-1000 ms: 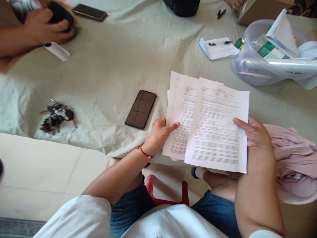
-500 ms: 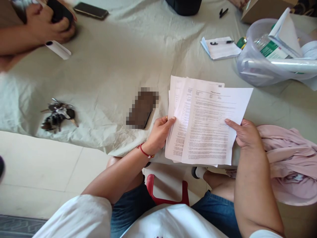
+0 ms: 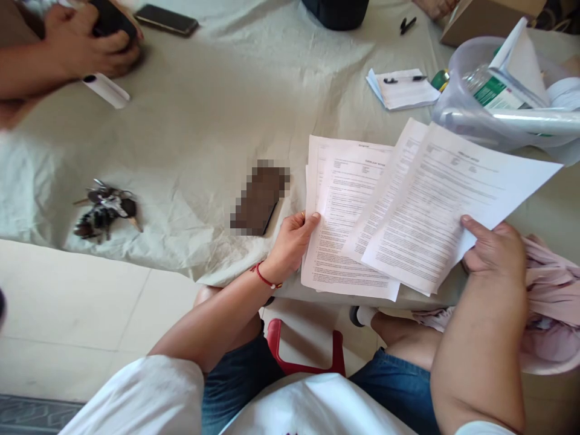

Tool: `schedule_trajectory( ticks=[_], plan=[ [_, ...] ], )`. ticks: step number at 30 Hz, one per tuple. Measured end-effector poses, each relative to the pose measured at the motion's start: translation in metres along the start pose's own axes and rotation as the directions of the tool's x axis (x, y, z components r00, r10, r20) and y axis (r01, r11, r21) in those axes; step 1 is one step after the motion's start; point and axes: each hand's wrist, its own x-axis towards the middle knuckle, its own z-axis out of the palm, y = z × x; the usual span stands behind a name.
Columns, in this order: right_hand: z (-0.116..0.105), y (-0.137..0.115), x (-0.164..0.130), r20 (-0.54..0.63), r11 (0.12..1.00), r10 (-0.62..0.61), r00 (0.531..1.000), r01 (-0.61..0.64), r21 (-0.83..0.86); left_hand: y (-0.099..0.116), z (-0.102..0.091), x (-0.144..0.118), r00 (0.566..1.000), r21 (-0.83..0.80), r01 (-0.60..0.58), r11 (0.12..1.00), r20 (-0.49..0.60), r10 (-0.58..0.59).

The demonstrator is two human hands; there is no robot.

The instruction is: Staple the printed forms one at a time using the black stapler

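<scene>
Since half a second ago, the right hand (image 3: 496,251) is swinging its sheets out to the right, so the printed pages that were stacked together are now fanning apart. That hand is pinching the loose top sheets (image 3: 446,202) at their near right corner, thumb lying on the printed face and fingers hidden beneath; the sheets are tilting, with their far right corner reaching over towards the clear plastic tub (image 3: 471,121). The left hand (image 3: 292,241) is staying where it was, gripping the lower stack of papers (image 3: 342,223) by its left edge, thumb on top. This stack is lying flat between the two hands at the near edge of the cloth-covered table (image 3: 217,121), and the lifted sheets are overlapping its right part.

Just left of the left hand a dark phone (image 3: 259,198), blurred out, is lying on the cloth. Further left a bunch of keys (image 3: 105,208) is resting near the table's near edge. At the far left another person's hands (image 3: 86,42) are closing around a dark object, with a white tube (image 3: 105,90) and a second phone (image 3: 167,20) close by. Far beyond the papers a notepad with a pen (image 3: 403,87) is lying beside the tub. A pink cloth (image 3: 550,296) is bunching just right of the right hand.
</scene>
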Motion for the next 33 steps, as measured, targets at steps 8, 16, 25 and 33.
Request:
schedule_trajectory(
  ticks=[8, 16, 25, 33],
  plan=[
    [0.005, -0.011, -0.004, -0.127, 0.997, -0.022, 0.992, 0.032, 0.075, 0.000, -0.001, 0.000, 1.000, 0.004, -0.011, 1.000, -0.013, 0.011],
    [0.003, -0.011, -0.003, -0.062, 0.996, 0.045, 0.997, -0.040, 0.085, 0.001, -0.001, -0.002, 1.000, 0.009, -0.004, 1.000, -0.004, 0.004],
    [0.021, 0.009, -0.021, 0.307, 0.977, 0.212, 0.928, -0.189, -0.103, -0.002, 0.000, -0.001, 0.999, 0.015, -0.016, 1.000, -0.030, 0.016],
    [0.027, 0.014, -0.030, 0.439, 0.975, 0.210, 0.874, -0.152, -0.162, -0.002, -0.001, 0.000, 1.000, -0.018, 0.005, 1.000, 0.008, -0.005]
  ],
)
